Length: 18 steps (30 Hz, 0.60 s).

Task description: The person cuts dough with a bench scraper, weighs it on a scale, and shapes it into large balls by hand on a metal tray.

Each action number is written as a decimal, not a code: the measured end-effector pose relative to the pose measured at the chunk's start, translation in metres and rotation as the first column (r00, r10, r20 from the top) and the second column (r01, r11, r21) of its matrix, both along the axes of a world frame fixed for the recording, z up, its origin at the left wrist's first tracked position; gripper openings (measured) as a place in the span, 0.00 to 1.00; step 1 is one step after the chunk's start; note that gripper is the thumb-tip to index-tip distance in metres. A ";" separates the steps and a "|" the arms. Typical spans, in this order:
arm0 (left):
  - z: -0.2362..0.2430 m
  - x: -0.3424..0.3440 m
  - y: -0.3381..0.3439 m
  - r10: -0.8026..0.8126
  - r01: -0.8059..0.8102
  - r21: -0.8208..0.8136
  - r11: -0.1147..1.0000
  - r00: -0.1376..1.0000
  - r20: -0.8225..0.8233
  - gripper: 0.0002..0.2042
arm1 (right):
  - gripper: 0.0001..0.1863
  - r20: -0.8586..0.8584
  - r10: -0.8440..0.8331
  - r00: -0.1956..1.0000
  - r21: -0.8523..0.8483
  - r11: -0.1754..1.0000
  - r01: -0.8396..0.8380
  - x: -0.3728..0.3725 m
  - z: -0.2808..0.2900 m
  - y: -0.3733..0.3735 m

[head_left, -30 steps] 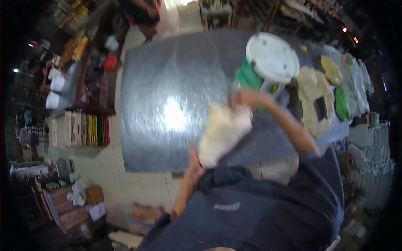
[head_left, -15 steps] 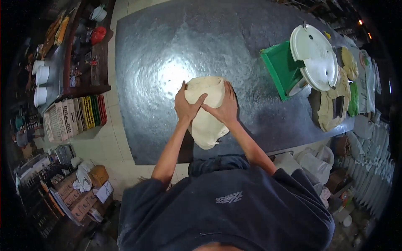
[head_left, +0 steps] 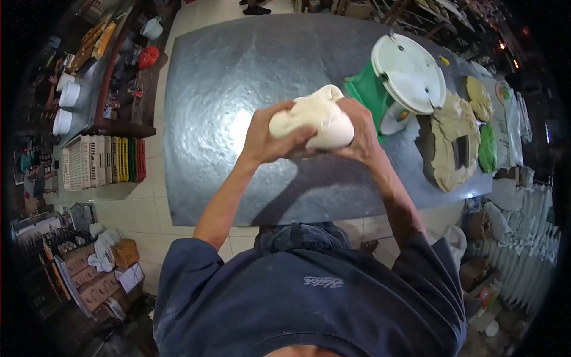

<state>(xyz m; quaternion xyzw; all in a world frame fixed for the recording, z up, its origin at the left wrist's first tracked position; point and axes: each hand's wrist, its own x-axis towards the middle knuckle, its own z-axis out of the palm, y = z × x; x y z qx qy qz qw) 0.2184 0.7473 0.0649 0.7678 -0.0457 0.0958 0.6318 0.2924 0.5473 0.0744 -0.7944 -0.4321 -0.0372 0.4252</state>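
Observation:
A lump of pale dough [head_left: 315,119] is held up above the dark worktable [head_left: 238,196], its shadow falling on the surface below. My left hand [head_left: 270,135] grips the dough from the left side, thumb across its near face. On the other side my right hand [head_left: 361,131] is wrapped round it, with some fingers hidden behind and beneath. The dough looks bunched and folded, with a raised fold at its top. Just beyond my right hand stands a green scale [head_left: 366,89] topped by a round white tray [head_left: 410,74].
To the right lie a crumpled beige cloth or sheet [head_left: 443,143] and a green bag [head_left: 488,149]. Stacked plastic crates [head_left: 89,160] stand on the floor at left, beneath a shelf with white tubs [head_left: 69,94]. Cardboard boxes [head_left: 95,285] sit at lower left. A person's shoe [head_left: 257,10] shows beyond the far edge.
The dough was lying stretched on the table under both hands; now both hands have lifted it and it is bunched into a shorter lump. My view has shifted slightly.

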 end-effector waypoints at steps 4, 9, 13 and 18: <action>-0.127 -0.099 -0.071 0.133 -0.143 0.204 0.968 0.989 0.061 0.24 | 0.30 0.022 0.183 0.983 -0.273 0.947 -0.170 -0.073 -0.089 -0.076; -0.192 -0.164 -0.111 -0.079 -0.044 -0.133 0.990 0.608 -0.790 0.40 | 0.31 -0.683 0.081 0.726 -0.670 0.327 -0.666 -0.045 -0.108 -0.078; -0.125 -0.200 -0.055 -0.139 -0.710 -0.704 0.028 0.695 -0.706 0.49 | 0.22 -0.017 -0.175 0.984 0.014 0.984 0.175 0.070 -0.023 0.007; -0.251 -0.401 -0.004 0.354 -0.974 0.184 0.133 -0.126 -0.927 0.44 | 0.23 -0.501 -0.344 0.794 -0.122 0.936 0.329 0.015 -0.078 0.026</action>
